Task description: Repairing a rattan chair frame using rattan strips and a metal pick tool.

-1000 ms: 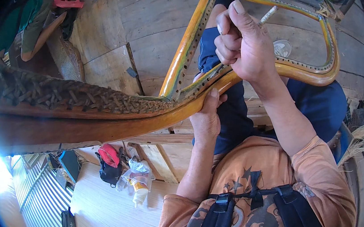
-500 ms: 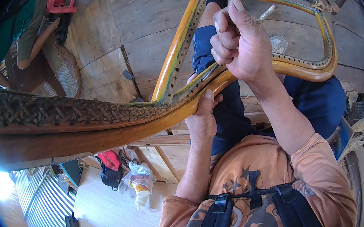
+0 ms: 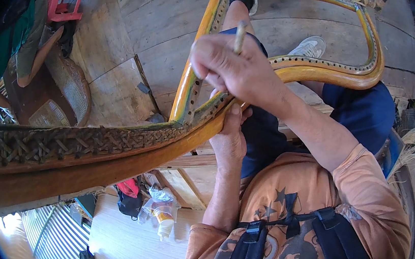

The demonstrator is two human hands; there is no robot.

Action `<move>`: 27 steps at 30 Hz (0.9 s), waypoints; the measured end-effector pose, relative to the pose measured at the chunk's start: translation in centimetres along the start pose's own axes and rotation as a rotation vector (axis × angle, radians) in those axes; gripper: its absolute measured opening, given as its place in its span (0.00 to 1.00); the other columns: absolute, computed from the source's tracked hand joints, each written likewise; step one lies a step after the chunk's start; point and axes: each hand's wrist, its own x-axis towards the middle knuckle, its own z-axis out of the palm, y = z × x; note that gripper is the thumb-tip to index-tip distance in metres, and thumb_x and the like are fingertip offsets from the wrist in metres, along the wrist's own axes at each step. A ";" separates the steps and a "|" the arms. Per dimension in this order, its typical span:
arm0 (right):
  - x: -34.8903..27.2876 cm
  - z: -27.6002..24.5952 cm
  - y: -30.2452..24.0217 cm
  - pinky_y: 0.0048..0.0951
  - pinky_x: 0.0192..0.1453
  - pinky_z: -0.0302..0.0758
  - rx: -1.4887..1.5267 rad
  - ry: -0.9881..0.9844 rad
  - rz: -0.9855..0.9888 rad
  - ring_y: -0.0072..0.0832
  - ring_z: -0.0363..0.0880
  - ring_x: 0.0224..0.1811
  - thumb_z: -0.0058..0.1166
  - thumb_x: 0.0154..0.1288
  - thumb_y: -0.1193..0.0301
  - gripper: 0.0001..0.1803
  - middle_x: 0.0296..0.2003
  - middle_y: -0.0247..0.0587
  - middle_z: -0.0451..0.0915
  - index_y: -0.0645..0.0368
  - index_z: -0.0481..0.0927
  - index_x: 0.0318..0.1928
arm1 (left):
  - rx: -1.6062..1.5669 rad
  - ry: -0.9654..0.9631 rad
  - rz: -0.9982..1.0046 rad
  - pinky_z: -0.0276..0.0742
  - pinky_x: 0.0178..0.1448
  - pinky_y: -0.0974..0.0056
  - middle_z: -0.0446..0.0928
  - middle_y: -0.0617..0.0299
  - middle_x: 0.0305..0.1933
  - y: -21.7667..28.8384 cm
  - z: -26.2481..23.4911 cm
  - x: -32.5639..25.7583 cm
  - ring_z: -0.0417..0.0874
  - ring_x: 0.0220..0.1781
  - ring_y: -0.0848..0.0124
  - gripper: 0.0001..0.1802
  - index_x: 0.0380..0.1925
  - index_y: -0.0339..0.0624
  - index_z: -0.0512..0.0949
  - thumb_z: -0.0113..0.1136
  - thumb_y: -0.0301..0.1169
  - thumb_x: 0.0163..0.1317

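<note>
A varnished yellow-brown wooden frame (image 3: pixel 313 72), apparently a furniture frame, stretches across in front of me. A row of small holes follows its inner edge. Dark woven strips (image 3: pixel 45 140) cover its left part. My left hand (image 3: pixel 229 131) is closed around the front rail, thumb on top and fingers underneath. Over that rail, just beyond the left hand, my right hand (image 3: pixel 239 67) is a fist, slightly blurred. It holds a slim tool with a pale, stick-like handle (image 3: pixel 239 38) poking up past the thumb; the tool's lower end is hidden by the hand.
Another person's legs (image 3: pixel 31 62) show at the upper left, near woven cane pieces (image 3: pixel 66 81) and a red plastic stool (image 3: pixel 64 6). Pale fibre strands (image 3: pixel 414 149) hang at the right. A plastic bag with a bottle (image 3: pixel 163 214) lies at the lower left.
My right hand has moved left and down toward the perforated rail, the tool's handle now more upright. My left hand keeps its grip. A shoe is more exposed behind the frame.
</note>
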 end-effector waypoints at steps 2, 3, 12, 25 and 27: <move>0.2 -0.3 -0.1 0.18 0.20 0.54 -0.088 -0.042 -0.072 0.14 0.57 0.17 0.40 0.68 0.53 0.25 0.15 0.25 0.61 0.59 0.69 0.21 | 0.002 -0.010 0.000 0.76 0.43 0.66 0.70 0.58 0.51 0.3 0.1 -0.1 0.74 0.48 0.70 0.30 0.58 0.40 0.61 0.61 0.28 0.55; 0.5 -1.3 -0.4 0.19 0.22 0.56 0.085 -0.021 0.107 0.16 0.59 0.18 0.41 0.68 0.54 0.24 0.15 0.27 0.63 0.59 0.70 0.22 | 0.002 -0.019 0.002 0.76 0.43 0.66 0.69 0.58 0.51 0.4 0.1 -0.1 0.74 0.48 0.70 0.31 0.58 0.40 0.61 0.61 0.28 0.55; 1.1 -2.2 -4.7 0.22 0.13 0.56 -0.023 0.222 -0.107 0.15 0.57 0.09 0.40 0.69 0.56 0.21 0.10 0.26 0.58 0.58 0.68 0.24 | 0.075 0.008 0.022 0.77 0.43 0.61 0.71 0.57 0.51 0.6 0.5 -0.2 0.75 0.50 0.66 0.30 0.57 0.41 0.63 0.61 0.32 0.55; 0.0 -1.5 -0.5 0.19 0.14 0.46 0.456 0.278 0.138 0.15 0.45 0.09 0.36 0.68 0.50 0.22 0.10 0.23 0.48 0.55 0.64 0.27 | 0.017 -0.038 0.006 0.78 0.42 0.66 0.69 0.58 0.50 0.2 0.2 0.1 0.74 0.48 0.69 0.32 0.61 0.43 0.57 0.58 0.26 0.56; -0.2 -0.9 0.1 0.19 0.14 0.47 0.409 0.253 0.133 0.15 0.46 0.10 0.37 0.68 0.51 0.22 0.10 0.24 0.50 0.56 0.64 0.26 | 0.016 -0.010 0.045 0.78 0.43 0.65 0.69 0.58 0.50 0.1 0.3 -0.1 0.74 0.47 0.69 0.33 0.61 0.45 0.56 0.58 0.27 0.56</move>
